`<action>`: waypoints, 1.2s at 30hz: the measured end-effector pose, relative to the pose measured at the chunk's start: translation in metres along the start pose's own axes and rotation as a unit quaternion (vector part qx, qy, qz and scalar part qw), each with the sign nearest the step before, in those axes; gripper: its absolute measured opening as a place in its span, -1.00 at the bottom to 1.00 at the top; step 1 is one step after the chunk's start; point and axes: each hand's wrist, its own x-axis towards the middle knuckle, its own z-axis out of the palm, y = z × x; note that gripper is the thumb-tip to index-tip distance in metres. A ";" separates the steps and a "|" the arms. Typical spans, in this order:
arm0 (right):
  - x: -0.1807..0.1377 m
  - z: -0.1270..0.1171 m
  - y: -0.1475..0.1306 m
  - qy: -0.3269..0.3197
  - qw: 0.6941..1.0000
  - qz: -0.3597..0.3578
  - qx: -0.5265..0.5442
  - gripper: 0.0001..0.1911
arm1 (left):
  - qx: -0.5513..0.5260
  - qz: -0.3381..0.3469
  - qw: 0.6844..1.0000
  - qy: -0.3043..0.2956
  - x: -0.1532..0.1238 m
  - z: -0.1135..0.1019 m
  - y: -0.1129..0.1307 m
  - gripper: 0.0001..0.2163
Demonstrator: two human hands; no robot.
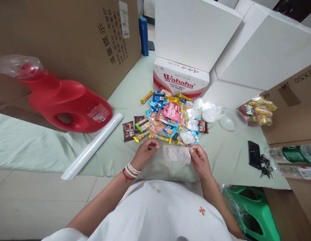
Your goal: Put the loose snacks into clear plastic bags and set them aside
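Observation:
Both my hands hold a small clear plastic bag (176,153) stretched between them, low over the pale green cloth (40,147). My left hand (144,154) pinches its left edge, with bead bracelets on that wrist. My right hand (199,160) pinches the right edge. Just beyond the bag lies a heap of wrapped snacks and candy bars (168,117), among them a pink packet (172,111) and a brown cocoa bar (128,131).
A red detergent jug (67,103) lies on its side at left, beside a clear film roll (92,146). A Wahaha carton (180,78) and white boxes stand behind. A clear bowl (232,119), black phone (254,154), keys and water bottles (293,154) sit right.

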 end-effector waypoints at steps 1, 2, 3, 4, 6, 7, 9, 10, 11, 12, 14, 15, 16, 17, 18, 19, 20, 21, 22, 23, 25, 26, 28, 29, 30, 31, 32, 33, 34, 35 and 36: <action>-0.003 0.001 0.000 0.005 0.999 -0.029 -0.023 -0.73 | 0.000 0.004 1.000 0.029 -0.002 0.001 0.002 -0.67; -0.005 0.001 -0.002 0.011 0.997 -0.058 -0.044 -0.76 | -0.008 -0.004 0.999 0.039 -0.006 0.003 0.005 -0.65; -0.007 0.003 -0.004 0.014 0.994 -0.086 -0.064 -0.79 | -0.022 -0.024 0.999 0.025 -0.010 0.006 0.009 -0.63; -0.009 0.005 -0.006 0.012 0.990 -0.112 -0.084 -0.81 | -0.040 -0.053 0.998 -0.009 -0.014 0.012 0.014 -0.60; -0.010 0.010 -0.011 -0.010 0.980 -0.158 -0.121 -0.85 | -0.088 -0.125 0.983 -0.100 -0.021 0.026 0.022 -0.53; -0.011 0.012 -0.013 -0.027 0.973 -0.179 -0.141 -0.87 | -0.114 -0.158 0.972 -0.134 -0.022 0.034 0.026 -0.50; -0.012 0.017 -0.014 -0.060 0.958 -0.212 -0.182 -0.88 | -0.156 -0.191 0.957 -0.155 -0.020 0.050 0.031 -0.47; -0.013 0.018 -0.014 -0.074 0.951 -0.224 -0.201 -0.88 | -0.167 -0.192 0.955 -0.151 -0.018 0.056 0.032 -0.48; -0.014 0.019 -0.013 -0.087 0.944 -0.233 -0.217 -0.87 | -0.172 -0.185 0.956 -0.148 -0.015 0.062 0.031 -0.49; -0.015 0.020 -0.012 -0.098 0.938 -0.238 -0.230 -0.86 | -0.171 -0.173 0.958 -0.149 -0.012 0.065 0.030 -0.50; -0.018 0.020 -0.010 -0.117 0.932 -0.240 -0.246 -0.83 | -0.163 -0.148 0.961 -0.167 -0.007 0.070 0.026 -0.53; -0.019 0.019 -0.009 -0.124 0.930 -0.239 -0.250 -0.83 | -0.159 -0.139 0.961 -0.179 -0.006 0.071 0.023 -0.54; -0.021 0.019 -0.009 -0.128 0.929 -0.237 -0.252 -0.82 | -0.157 -0.132 0.961 -0.187 -0.005 0.072 0.020 -0.54; -0.022 0.018 -0.008 -0.131 0.930 -0.234 -0.252 -0.82 | -0.158 -0.127 0.961 -0.189 -0.005 0.073 0.016 -0.55; -0.023 0.018 -0.007 -0.131 0.932 -0.228 -0.250 -0.82 | -0.161 -0.124 0.961 -0.186 -0.006 0.073 0.014 -0.55; -0.023 0.017 -0.006 -0.130 0.935 -0.220 -0.246 -0.84 | -0.166 -0.123 0.962 -0.181 -0.007 0.073 0.011 -0.55; -0.023 0.017 -0.005 -0.124 0.941 -0.206 -0.236 -0.86 | -0.170 -0.120 0.962 -0.175 -0.008 0.073 0.009 -0.55; -0.022 0.018 -0.004 -0.114 0.952 -0.183 -0.218 -0.84 | -0.171 -0.114 0.964 -0.169 -0.009 0.072 0.008 -0.56; -0.021 0.019 -0.003 -0.099 0.965 -0.152 -0.191 -0.80 | -0.166 -0.103 0.967 -0.164 -0.010 0.072 0.007 -0.56; -0.019 0.020 -0.002 -0.083 0.977 -0.113 -0.160 -0.74 | -0.156 -0.087 0.971 -0.161 -0.011 0.071 0.006 -0.57; -0.013 0.025 -0.001 -0.052 0.991 -0.042 -0.114 -0.66 | -0.131 -0.052 0.976 -0.165 -0.013 0.069 0.006 -0.58; -0.010 0.028 -0.001 -0.047 0.993 -0.018 -0.104 -0.64 | -0.121 -0.038 0.978 -0.168 -0.014 0.068 0.007 -0.59; -0.003 0.032 -0.002 -0.057 0.993 0.003 -0.100 -0.63 | -0.118 -0.034 0.978 -0.169 -0.015 0.063 0.006 -0.60; -0.001 0.034 -0.003 -0.062 0.994 0.008 -0.095 -0.62 | -0.124 -0.044 0.978 -0.160 -0.015 0.059 0.006 -0.60; 0.002 0.034 -0.003 -0.061 0.994 0.014 -0.085 -0.61 | -0.135 -0.058 0.978 -0.145 -0.015 0.055 0.004 -0.60; 0.003 0.033 -0.003 -0.053 0.996 0.024 -0.073 -0.61 | -0.148 -0.072 0.978 -0.126 -0.014 0.050 0.003 -0.59; 0.004 0.031 -0.003 -0.038 0.997 0.036 -0.061 -0.60 | -0.162 -0.084 0.977 -0.108 -0.014 0.044 0.001 -0.58; 0.004 0.028 -0.001 -0.024 0.997 0.051 -0.050 -0.59 | -0.174 -0.093 0.976 -0.091 -0.014 0.037 -0.002 -0.58; 0.004 0.024 0.001 -0.015 0.997 0.067 -0.042 -0.58 | -0.184 -0.097 0.975 -0.079 -0.014 0.030 -0.004 -0.57; 0.003 0.020 0.003 -0.013 0.996 0.083 -0.036 -0.56 | -0.193 -0.101 0.974 -0.070 -0.015 0.024 -0.006 -0.57; 0.001 0.016 0.006 -0.015 0.995 0.095 -0.033 -0.54 | -0.202 -0.107 0.971 -0.064 -0.015 0.019 -0.008 -0.56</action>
